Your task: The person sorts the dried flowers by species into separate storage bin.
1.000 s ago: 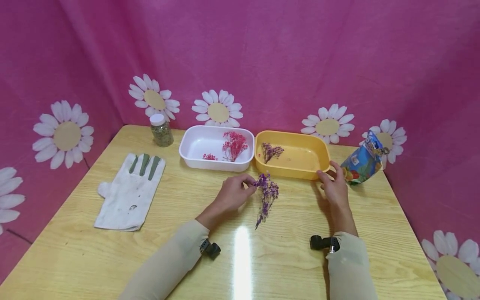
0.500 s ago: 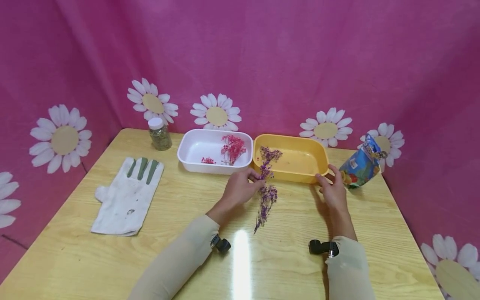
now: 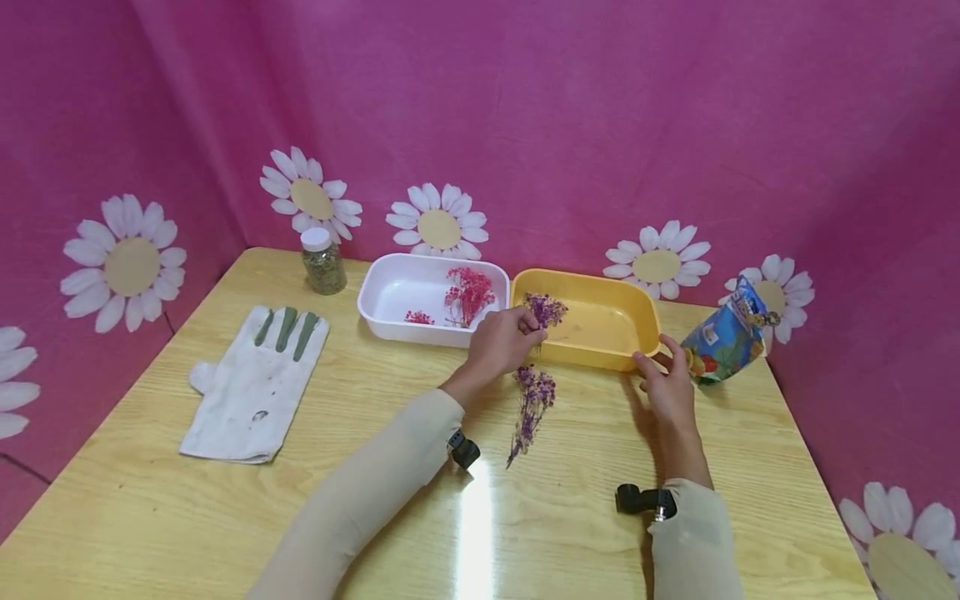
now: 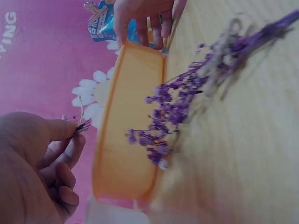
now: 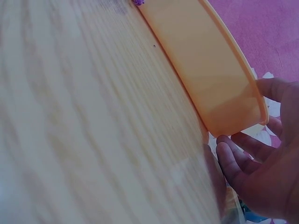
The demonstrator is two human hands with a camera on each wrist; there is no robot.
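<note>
My left hand (image 3: 504,340) pinches a small dried purple flower sprig (image 4: 83,125) by its stems, over the left front rim of the yellow tray (image 3: 600,358). In the head view the purple blooms (image 3: 547,308) beyond the fingertips overlap, so the held sprig and one lying in the tray cannot be told apart. Another purple sprig (image 3: 534,404) lies on the table in front of the tray. At the tray's right front corner, my right hand (image 3: 670,387) holds on, thumb on the rim and fingers curled about the corner.
Left of the yellow tray, touching it, stands a white tray (image 3: 382,327) with pink dried flowers (image 3: 469,293). A lidded jar (image 3: 324,265) is at the back left, above a white glove (image 3: 255,392). A blue pouch (image 3: 723,337) stands just right of my right hand.
My left hand has lifted a purple sprig off the spot by the table sprig and carried it forward and right to the yellow tray. My right hand stays at the tray corner.
</note>
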